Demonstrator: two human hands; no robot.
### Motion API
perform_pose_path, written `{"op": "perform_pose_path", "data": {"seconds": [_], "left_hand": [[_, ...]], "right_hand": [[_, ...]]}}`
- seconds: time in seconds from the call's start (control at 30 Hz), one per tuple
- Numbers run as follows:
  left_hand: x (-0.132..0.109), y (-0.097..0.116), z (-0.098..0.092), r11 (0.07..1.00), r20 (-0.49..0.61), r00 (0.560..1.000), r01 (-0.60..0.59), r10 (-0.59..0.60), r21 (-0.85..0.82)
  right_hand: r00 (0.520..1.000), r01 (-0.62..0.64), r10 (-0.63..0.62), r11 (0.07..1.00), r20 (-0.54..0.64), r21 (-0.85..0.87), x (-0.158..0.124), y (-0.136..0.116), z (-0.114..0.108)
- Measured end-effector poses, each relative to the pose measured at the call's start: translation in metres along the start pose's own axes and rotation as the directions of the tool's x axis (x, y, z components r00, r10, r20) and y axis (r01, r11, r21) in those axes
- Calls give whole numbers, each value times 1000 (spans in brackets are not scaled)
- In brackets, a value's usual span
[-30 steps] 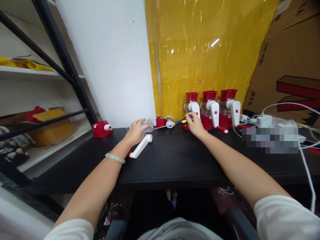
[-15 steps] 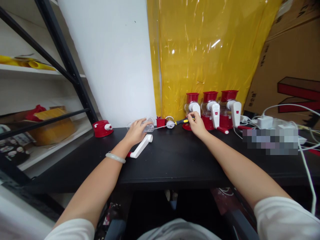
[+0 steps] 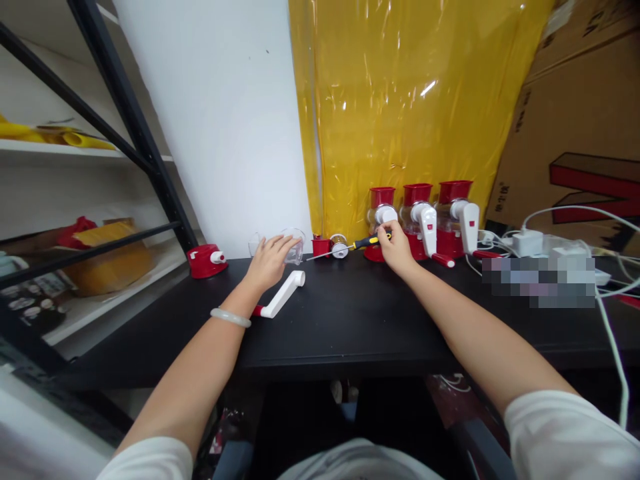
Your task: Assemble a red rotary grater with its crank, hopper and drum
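Note:
My left hand (image 3: 267,262) is curled around a clear plastic cup (image 3: 293,245) lying on the black table (image 3: 350,320). My right hand (image 3: 397,245) pinches the yellow-and-black handle of a screwdriver (image 3: 361,243), whose thin shaft points left past a small red part (image 3: 321,246) and a clear round piece (image 3: 340,246). A white crank handle with a red tip (image 3: 280,295) lies just below my left hand. Three red-and-white hand-crank machines (image 3: 423,220) stand in a row right behind my right hand.
A red base with a white knob (image 3: 206,259) sits at the table's left end. White chargers and cables (image 3: 535,243) trail over the right side. A black metal shelf (image 3: 125,120) stands left, yellow film (image 3: 400,100) behind, cardboard boxes (image 3: 575,133) right.
My left hand has tilted the clear cup slightly upward. My right hand has shifted a little right with the screwdriver. The view moved slightly.

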State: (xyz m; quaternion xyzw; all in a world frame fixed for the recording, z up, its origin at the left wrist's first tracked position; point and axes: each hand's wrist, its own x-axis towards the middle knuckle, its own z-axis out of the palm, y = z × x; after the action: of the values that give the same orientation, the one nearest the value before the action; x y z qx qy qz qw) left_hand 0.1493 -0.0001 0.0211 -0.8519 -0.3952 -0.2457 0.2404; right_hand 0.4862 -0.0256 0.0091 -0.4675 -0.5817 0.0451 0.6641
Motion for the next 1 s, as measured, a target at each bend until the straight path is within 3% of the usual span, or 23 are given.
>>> {"op": "perform_pose_path", "data": {"seconds": [0.3,0.53,0.77,0.9,1.0], "left_hand": [[1,6,-5,999,-5,1000,-1,1,39],[2,5,-1,999,31,999,-38,39,-25],[1,1,1,992,-18,1000,7,-10,-123],[1,-6,9,955,-153,978,93,-140,-281],[3,-13,17,875,-210,920,214,-329,-435]], "right_hand": [[999,36,-36,999,-6,-34,2,3,0],[1000,14,-13,999,14,-36,3,9,1],[1000,29,-29,998,0,-64,3,9,0],[1000,22,-23,997,-2,-69,3,7,-1],[1000,6,-7,999,-1,-54,3,7,-1]]}}
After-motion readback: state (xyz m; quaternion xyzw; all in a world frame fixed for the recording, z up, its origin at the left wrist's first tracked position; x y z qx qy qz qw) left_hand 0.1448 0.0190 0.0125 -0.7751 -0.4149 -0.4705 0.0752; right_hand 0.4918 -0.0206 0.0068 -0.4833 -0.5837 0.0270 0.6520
